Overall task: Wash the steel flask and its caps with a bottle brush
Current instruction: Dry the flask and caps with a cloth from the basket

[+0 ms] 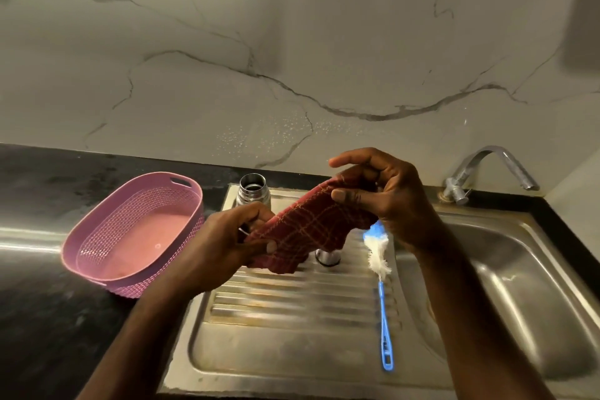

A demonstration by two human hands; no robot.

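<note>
The steel flask (pixel 253 193) at centre frame is polished, mirror-bright metal. The draining board (pixel 292 308) below it is brushed steel, ribbed and rust-stained. The checked cloth (pixel 311 230) is coarse woven fabric, matt. The basket (pixel 130 234) at left is perforated plastic. The bottle brush (pixel 378 253) has fluffy bristles on a glossy plastic handle.

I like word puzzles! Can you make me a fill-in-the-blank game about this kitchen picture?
1. Both hands, left hand and right hand, hold a checked red ____.
2. The blue-handled bottle brush lies on the steel ____.
3. The woven plastic basket is coloured ____.
4. The open steel flask stands ____.

Answers: cloth, draining board, pink, upright
</note>
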